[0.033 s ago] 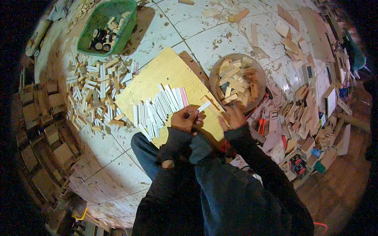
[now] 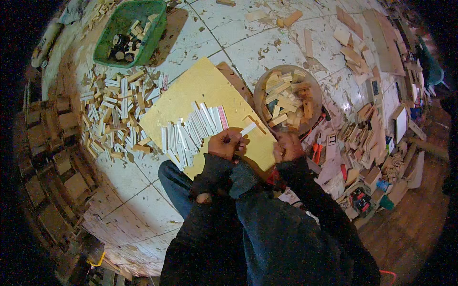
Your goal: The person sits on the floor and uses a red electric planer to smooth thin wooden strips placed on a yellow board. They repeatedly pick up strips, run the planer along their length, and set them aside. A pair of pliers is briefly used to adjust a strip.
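Note:
A yellow board (image 2: 191,86) lies in front of me, with a row of thin white strips (image 2: 183,138) fanned across its near part. My left hand (image 2: 224,145) is closed over the board and pinches a short white strip (image 2: 248,128) that sticks out to the right from its fingertips. Beside that strip, a small wooden piece (image 2: 257,125) rests on the board. At the board's right edge is my right hand (image 2: 289,146), its fingers curled together. Whatever it may hold is hidden.
Left of the board spreads a heap of small wooden blocks with white strips (image 2: 119,107). A green tub (image 2: 160,33) with blocks stands at the far left. Beyond my right hand is a round container (image 2: 315,86) of blocks. Orange-handled pliers (image 2: 317,153) and wood scraps (image 2: 365,133) lie right.
My right hand has shifted slightly right, off the board's edge, and its fingers have curled in. My left hand and its white strip have hardly moved.

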Demonstrator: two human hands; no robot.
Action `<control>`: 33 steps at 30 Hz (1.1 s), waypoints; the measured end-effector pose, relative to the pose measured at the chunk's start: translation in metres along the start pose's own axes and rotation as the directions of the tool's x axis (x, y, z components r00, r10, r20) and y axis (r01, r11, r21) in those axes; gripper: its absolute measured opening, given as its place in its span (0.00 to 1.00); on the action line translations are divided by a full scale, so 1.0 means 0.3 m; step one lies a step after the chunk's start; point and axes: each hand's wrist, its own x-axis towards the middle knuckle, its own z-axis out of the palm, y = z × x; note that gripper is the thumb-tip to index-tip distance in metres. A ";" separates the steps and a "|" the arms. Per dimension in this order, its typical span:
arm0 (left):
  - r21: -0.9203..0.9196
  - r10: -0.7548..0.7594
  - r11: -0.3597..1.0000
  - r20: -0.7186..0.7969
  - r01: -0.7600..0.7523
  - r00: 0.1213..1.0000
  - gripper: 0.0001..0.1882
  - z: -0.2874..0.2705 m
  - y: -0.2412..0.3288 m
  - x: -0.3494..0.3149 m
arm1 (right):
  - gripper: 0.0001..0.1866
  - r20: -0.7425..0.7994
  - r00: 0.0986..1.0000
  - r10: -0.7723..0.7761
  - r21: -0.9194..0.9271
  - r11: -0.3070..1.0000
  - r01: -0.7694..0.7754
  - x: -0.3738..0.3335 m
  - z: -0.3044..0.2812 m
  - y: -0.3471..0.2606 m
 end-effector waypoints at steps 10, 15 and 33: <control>-0.074 0.029 0.997 -0.028 -0.031 0.999 0.06 -0.015 -0.083 0.032 | 0.45 0.172 0.963 -0.209 -0.371 0.891 0.260 -0.472 -0.009 0.318; -0.121 0.022 0.992 -0.033 -0.026 0.999 0.06 -0.002 -0.072 0.032 | 0.41 0.470 0.865 0.174 -0.093 0.985 -0.148 -0.400 -0.041 0.353; 0.054 0.041 0.998 -0.144 -0.034 0.989 0.05 0.021 -0.040 0.012 | 0.27 0.488 0.853 0.186 0.359 0.848 -0.390 -0.013 -0.163 -0.037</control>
